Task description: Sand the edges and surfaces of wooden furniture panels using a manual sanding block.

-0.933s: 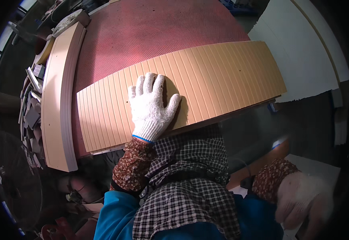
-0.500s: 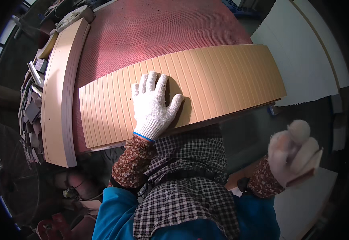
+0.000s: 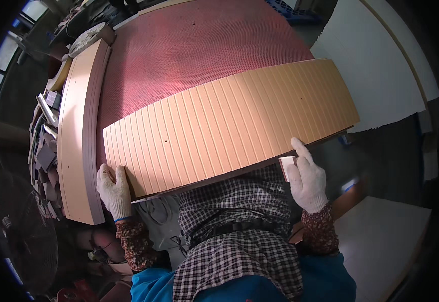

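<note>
A long tan grooved panel (image 3: 229, 126) lies across a red textured table top (image 3: 204, 55). My left hand (image 3: 113, 189), in a white glove, grips the panel's near left corner. My right hand (image 3: 306, 176), also gloved, holds a small pale block (image 3: 286, 165) pressed against the panel's near edge toward the right end.
A second long tan board (image 3: 78, 131) lies along the table's left side. Small dark scrap pieces (image 3: 43, 146) are stacked further left, with a fan (image 3: 13, 236) below them. White sheets (image 3: 380, 65) lean at the right and another (image 3: 385, 241) lies at the lower right.
My left hand slid off the top of the panel to its near left corner. My right hand came up from the lower right with the block to the panel's front edge.
</note>
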